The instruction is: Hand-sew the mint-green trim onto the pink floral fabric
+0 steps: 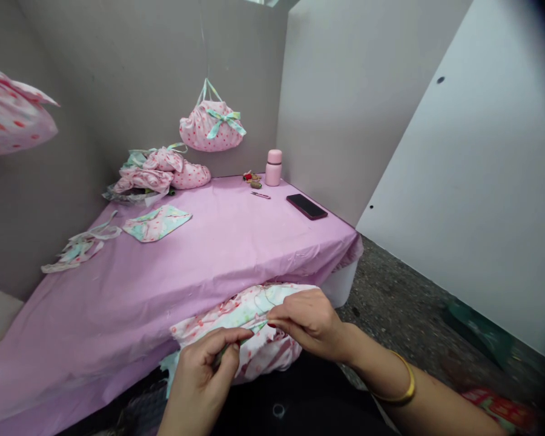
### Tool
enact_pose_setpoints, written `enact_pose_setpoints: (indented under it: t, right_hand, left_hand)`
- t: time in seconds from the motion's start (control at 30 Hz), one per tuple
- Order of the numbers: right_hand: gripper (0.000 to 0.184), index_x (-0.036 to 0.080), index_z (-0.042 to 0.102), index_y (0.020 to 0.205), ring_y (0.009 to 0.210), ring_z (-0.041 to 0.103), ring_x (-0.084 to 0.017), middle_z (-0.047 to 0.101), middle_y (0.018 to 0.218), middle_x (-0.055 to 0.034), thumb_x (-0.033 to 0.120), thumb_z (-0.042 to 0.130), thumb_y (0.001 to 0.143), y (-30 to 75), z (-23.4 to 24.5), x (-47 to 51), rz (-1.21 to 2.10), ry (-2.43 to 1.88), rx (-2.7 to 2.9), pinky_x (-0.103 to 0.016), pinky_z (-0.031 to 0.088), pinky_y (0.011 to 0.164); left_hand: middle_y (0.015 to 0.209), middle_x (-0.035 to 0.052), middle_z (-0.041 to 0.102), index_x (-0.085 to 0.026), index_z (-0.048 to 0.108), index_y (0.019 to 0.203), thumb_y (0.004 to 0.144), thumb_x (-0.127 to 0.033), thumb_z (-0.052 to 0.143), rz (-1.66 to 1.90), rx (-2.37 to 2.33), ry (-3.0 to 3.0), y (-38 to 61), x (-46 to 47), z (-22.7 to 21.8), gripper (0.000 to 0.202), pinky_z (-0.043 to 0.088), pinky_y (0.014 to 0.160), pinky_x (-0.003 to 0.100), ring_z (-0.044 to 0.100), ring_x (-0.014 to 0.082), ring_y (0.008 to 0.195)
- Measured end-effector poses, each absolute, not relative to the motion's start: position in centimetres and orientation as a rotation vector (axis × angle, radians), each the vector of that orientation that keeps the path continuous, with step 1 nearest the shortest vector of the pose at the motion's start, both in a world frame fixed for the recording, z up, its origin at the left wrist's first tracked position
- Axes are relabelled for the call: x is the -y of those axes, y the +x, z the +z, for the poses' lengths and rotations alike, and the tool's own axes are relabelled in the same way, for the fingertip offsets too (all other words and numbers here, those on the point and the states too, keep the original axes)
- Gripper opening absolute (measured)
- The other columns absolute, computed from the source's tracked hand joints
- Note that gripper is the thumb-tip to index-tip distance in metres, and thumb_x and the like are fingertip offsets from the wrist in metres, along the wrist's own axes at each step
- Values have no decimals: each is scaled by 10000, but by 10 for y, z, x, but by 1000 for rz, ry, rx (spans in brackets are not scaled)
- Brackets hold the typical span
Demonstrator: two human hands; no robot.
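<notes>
Pink-and-green printed cloth (266,357) lies bunched over my lap at the table's front edge. A narrow fabric strip (260,327) of the same print stretches between my two hands. My left hand (213,363) is closed, thumb and forefinger gripping the strip's left side. At its other end, the fingertips of my right hand (311,318) are pinched together; whether a needle is also between them I cannot tell. A thin loop of thread (267,297) seems to curve above the cloth near the right fingertips. A yellow bangle (409,381) circles my right wrist.
On the pink-covered table (218,242) are a phone (306,206), thread snips (260,195), thread spools (255,184), a pink bottle (273,168), a folded cloth piece (158,223), fabric strips (79,249) and piled pouches (163,169). A bow-tied pouch (213,127) hangs behind.
</notes>
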State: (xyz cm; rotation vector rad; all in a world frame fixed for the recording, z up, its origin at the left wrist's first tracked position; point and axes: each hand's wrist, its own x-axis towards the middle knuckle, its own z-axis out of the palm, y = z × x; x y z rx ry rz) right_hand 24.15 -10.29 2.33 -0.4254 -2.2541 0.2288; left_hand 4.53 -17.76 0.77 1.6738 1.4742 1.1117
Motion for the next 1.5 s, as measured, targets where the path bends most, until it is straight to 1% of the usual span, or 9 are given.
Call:
enact_pose_setpoints:
  t: [0.17,0.33,0.6,0.87,0.93,1.03,1.1,1.3,1.5]
  right_hand:
    - [181,125,636,815,604,623,-117,688,679,-38,193,489,897,240,26,103,285,-427,2252,-217,444,564]
    - [179,137,640,822,609,628,-113,694,692,-38,204,492,895,238,30,104,382,-451,2238,-204,456,573]
    - [163,145,647,827,622,635,-116,700,704,-35,206,508,888,238,28,105,404,-472,2239,-206,457,580]
    - [163,122,654,814,611,628,-121,693,687,-40,191,521,880,237,27,105,408,-468,2243,-214,438,564]
    - [171,124,653,815,609,625,-119,693,688,-40,199,515,884,237,26,105,411,-472,2247,-214,435,565]
    - [200,139,651,823,605,622,-116,692,683,-35,225,487,901,237,26,105,406,-479,2257,-213,433,563]
    - [205,143,651,824,608,623,-117,692,683,-35,225,480,903,237,26,105,410,-482,2262,-213,434,566]
    - [181,132,661,814,622,624,-116,688,693,-45,200,506,878,236,25,107,583,-573,2235,-198,445,586]
    - [148,115,673,744,568,569,-96,651,642,-28,172,564,825,229,20,110,894,-759,2093,-172,404,540]
  left_hand:
    - [796,-4,755,-265,719,829,745,-204,611,1213,-1504,1827,45,177,6,150,523,575,215,694,196,721]
    - [737,-30,757,-275,722,771,755,-237,635,1366,-1543,1806,45,178,3,96,519,587,185,690,154,644]
    - [631,-26,683,-236,667,697,773,-338,609,1181,-1640,1655,43,178,1,140,457,538,227,619,158,560]
    - [723,-12,654,-226,629,654,768,-321,615,1233,-1471,1411,43,175,-2,150,438,690,247,594,170,734]
    - [721,-12,665,-227,652,740,741,-346,646,1238,-1501,1320,42,174,-4,119,449,702,258,602,177,736]
    - [821,15,712,-223,652,998,719,-368,661,1215,-1536,1239,42,172,-3,315,453,808,315,625,213,847]
    - [912,46,732,-210,655,1060,718,-364,651,1164,-1516,1256,42,170,-2,375,445,857,340,623,237,933]
    - [861,39,762,-246,756,848,726,-327,641,1055,-1401,1221,40,169,3,186,488,793,305,665,236,844]
    - [724,34,755,-224,765,772,529,-333,803,1193,-1267,713,46,169,4,269,494,705,216,660,197,790]
